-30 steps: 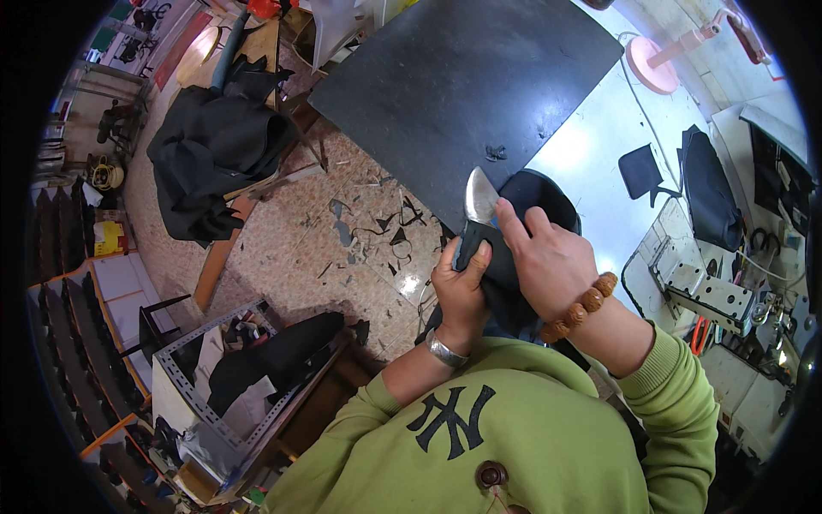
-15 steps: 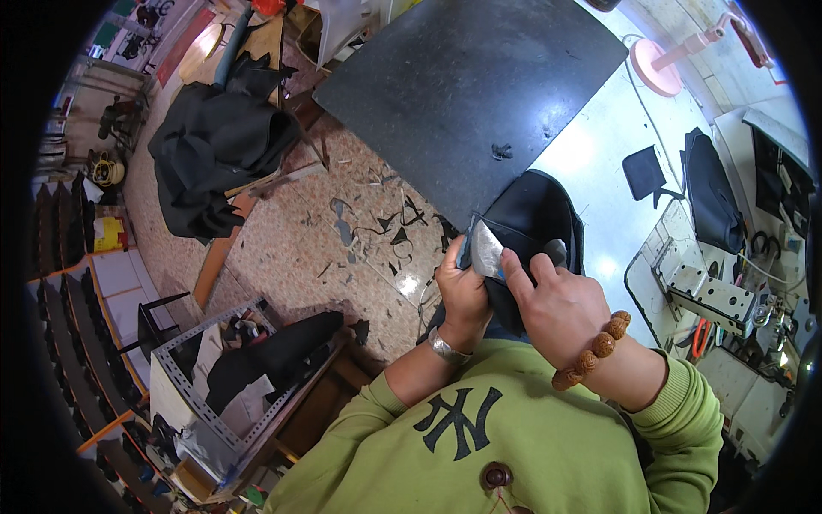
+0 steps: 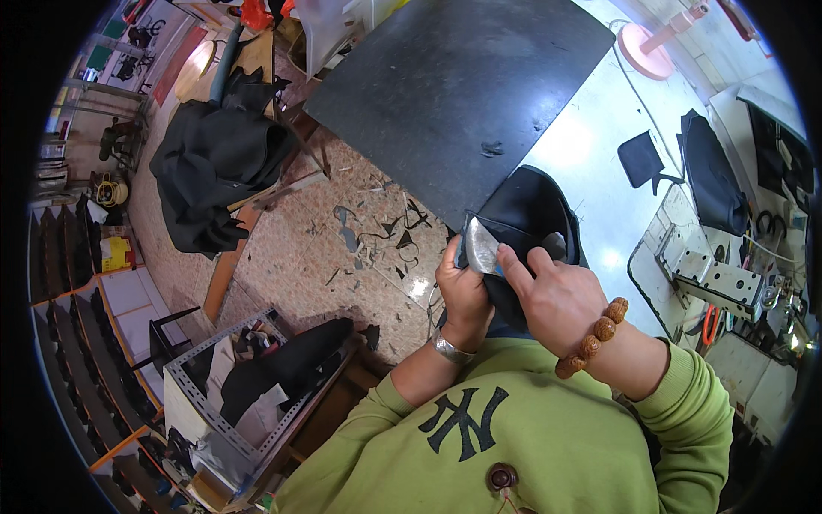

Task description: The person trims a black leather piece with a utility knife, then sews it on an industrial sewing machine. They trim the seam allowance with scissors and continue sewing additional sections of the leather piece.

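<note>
Opened wider than a second ago, the curved black piece (image 3: 527, 199) at the near corner of the dark mat (image 3: 462, 94) looks light, soft and floppy, probably best held by its left edge, which the left hand (image 3: 465, 293) pinches between thumb and fingers. Curled, forefinger extended, the right hand (image 3: 565, 301) grips the stiff-looking knife (image 3: 482, 247), now drawn back over that edge and best held from behind.

From the person's head, the left of 2 side-by-side fisheye cameras looks steeply down: left hand (image 3: 464, 298) and right hand (image 3: 563, 301) near, right of centre; sweatshirt (image 3: 582, 428) along the bottom; floor (image 3: 291, 257) farther, left.
</note>
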A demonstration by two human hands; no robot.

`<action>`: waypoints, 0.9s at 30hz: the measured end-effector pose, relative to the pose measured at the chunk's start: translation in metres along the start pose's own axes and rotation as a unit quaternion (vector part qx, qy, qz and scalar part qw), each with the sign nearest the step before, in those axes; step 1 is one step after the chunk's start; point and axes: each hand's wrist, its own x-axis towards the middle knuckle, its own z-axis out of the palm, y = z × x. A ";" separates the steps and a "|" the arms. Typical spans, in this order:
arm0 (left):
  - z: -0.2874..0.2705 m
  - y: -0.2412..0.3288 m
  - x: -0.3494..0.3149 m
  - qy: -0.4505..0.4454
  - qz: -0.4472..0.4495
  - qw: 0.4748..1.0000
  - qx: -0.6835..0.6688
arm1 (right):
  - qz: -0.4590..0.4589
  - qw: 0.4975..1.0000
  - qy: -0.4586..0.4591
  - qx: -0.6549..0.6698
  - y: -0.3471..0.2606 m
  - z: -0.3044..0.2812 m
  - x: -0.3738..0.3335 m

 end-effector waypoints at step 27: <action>0.005 0.000 -0.003 -0.015 0.013 1.000 -0.022 | 0.011 0.999 0.034 0.026 0.003 0.004 0.004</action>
